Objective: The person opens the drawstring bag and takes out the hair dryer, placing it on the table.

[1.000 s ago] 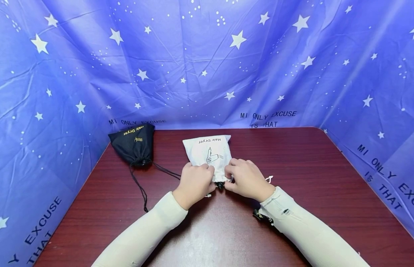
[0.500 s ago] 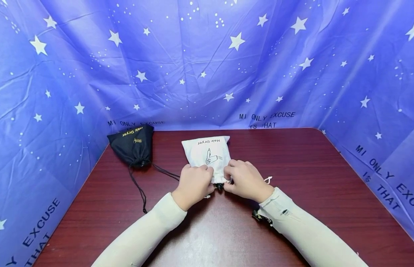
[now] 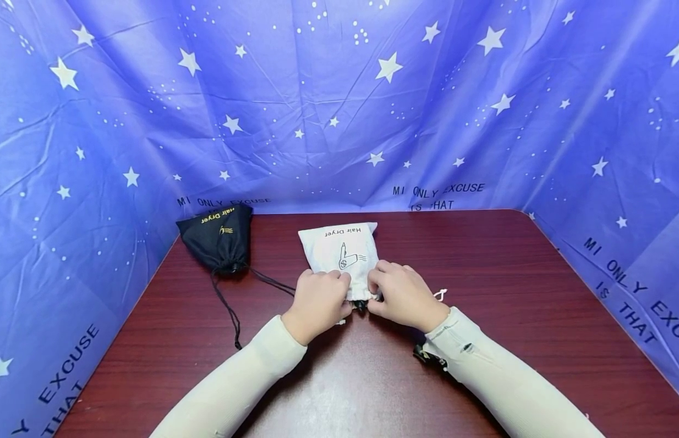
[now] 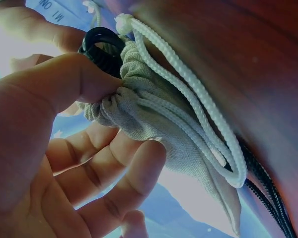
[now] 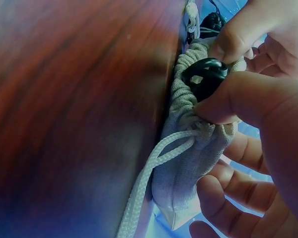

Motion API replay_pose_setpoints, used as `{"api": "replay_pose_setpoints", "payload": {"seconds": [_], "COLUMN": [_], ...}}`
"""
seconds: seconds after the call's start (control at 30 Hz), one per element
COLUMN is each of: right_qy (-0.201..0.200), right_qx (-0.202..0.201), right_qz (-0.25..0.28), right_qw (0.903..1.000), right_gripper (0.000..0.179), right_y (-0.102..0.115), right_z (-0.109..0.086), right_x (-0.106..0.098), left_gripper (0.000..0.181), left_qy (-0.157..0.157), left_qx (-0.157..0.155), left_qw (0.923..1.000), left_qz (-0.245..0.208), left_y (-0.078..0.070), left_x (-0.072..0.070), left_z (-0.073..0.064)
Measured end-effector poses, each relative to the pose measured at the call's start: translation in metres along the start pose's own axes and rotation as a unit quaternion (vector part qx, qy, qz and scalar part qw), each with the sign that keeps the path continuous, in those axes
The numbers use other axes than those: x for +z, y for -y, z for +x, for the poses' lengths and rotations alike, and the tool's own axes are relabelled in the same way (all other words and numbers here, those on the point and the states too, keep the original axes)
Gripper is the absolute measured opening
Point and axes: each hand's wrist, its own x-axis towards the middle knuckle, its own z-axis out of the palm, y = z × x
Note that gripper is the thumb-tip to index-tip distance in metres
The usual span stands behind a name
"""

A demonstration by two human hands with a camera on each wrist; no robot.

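Note:
A white drawstring bag [image 3: 339,246] printed "Hair Dryer" lies flat on the table, its gathered mouth toward me. My left hand [image 3: 319,302] pinches the left side of that mouth between thumb and fingers. On the right side, my right hand [image 3: 407,296] pinches the gathered cloth the same way. From the mouth, between the two thumbs, pokes a black loop [image 5: 207,74], plain in both wrist views; what it belongs to is hidden in the bag. A white cord [image 4: 188,84] hangs from the left side and another white cord [image 5: 146,171] from the right.
A black drawstring bag [image 3: 219,237] with yellow print lies at the back left of the dark red table [image 3: 482,261], its black cords [image 3: 227,310] trailing toward my left hand. A blue star-patterned curtain [image 3: 317,91] stands round the back and sides.

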Motion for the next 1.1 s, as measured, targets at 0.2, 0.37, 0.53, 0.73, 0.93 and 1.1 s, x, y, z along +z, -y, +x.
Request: {"api": "replay_pose_setpoints", "payload": {"seconds": [0.2, 0.37, 0.53, 0.73, 0.93, 1.1], "right_qy": [0.004, 0.005, 0.007, 0.009, 0.011, 0.011], "right_qx": [0.005, 0.005, 0.004, 0.004, 0.004, 0.005], "right_qz": [0.005, 0.008, 0.008, 0.005, 0.007, 0.005], "right_qw": [1.0, 0.9999, 0.9999, 0.9999, 0.9999, 0.9999], "right_gripper": [0.028, 0.029, 0.029, 0.03, 0.028, 0.029], "right_y": [0.0, -0.0003, -0.001, -0.0023, -0.0023, -0.0027], "right_z": [0.0002, 0.0003, 0.0002, 0.0001, 0.0, 0.0001], "right_x": [-0.0004, -0.0006, -0.0002, 0.0009, -0.0002, -0.0003], "left_gripper": [0.033, 0.032, 0.033, 0.034, 0.033, 0.033], "left_qy": [-0.003, 0.001, 0.005, 0.005, 0.009, 0.016], "left_qx": [0.001, -0.001, -0.001, -0.002, -0.005, -0.006], "left_qw": [1.0, 1.0, 1.0, 1.0, 0.9999, 0.9999], "left_qz": [0.0, 0.003, 0.005, 0.003, 0.003, 0.003], "left_y": [0.0, -0.0001, -0.0002, -0.0002, -0.0001, 0.0001], "left_x": [0.0001, 0.0004, -0.0004, -0.0021, -0.0024, -0.0028], "left_z": [-0.0004, -0.0006, -0.0008, -0.0007, -0.0007, -0.0007]}}
